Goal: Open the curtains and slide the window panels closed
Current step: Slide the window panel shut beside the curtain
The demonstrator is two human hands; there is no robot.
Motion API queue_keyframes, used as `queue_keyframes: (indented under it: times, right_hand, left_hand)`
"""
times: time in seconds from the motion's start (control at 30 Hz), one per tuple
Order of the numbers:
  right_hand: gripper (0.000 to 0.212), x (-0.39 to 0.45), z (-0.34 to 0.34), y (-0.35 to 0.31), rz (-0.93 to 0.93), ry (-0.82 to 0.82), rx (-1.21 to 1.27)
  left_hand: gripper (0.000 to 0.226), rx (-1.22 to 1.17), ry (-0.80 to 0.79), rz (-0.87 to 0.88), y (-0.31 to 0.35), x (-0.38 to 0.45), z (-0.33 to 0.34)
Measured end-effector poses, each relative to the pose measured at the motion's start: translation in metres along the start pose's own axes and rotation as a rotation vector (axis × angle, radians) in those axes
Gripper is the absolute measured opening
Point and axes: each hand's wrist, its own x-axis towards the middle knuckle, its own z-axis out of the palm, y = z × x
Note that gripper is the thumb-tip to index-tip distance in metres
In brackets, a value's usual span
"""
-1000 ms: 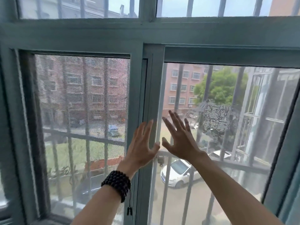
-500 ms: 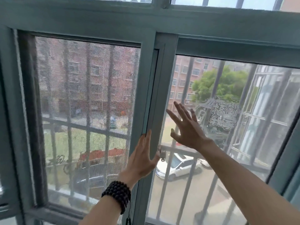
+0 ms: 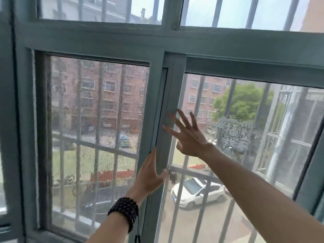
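A grey-green sliding window fills the view. Its left panel (image 3: pixel 98 120) carries a mesh screen, and its right panel (image 3: pixel 254 155) is clear glass with a pale decal. The two panels overlap at the central upright stile (image 3: pixel 168 95). My left hand (image 3: pixel 150 174), with a dark bead bracelet on the wrist, lies flat against the lower stile, fingers together and pointing up. My right hand (image 3: pixel 187 135) is spread open, fingertips on the right panel's left edge and palm over the glass. Neither hand grips anything. No curtain is in view.
Fixed upper panes (image 3: pixel 105 9) sit above a wide horizontal frame bar (image 3: pixel 175 39). Metal security bars (image 3: pixel 192 174) stand outside the glass. Beyond them are brick apartment blocks, a tree and a white car on the street below.
The view has tilted up and shifted left. My right hand has slid left to the panel's edge. My left hand stays flat on the central stile.
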Motion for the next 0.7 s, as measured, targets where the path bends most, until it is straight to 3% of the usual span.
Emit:
queue_keyframes:
  times: [0.1,0.37,0.7]
  right_hand:
    - [0.087,0.003,0.000,0.006,-0.013,0.004,-0.124]
    - [0.084,0.027,-0.008,0.004,-0.077,-0.061,-0.107]
    - [0.084,0.026,-0.004,0.002,-0.010,-0.020,-0.150]
  left_hand:
    - [0.096,-0.020,-0.018,-0.022,0.001,-0.003,-0.006]
    - [0.090,-0.082,0.066,-0.056,0.007,-0.008,-0.004]
    - [0.063,-0.076,0.129,0.002,0.011,-0.006,-0.002]
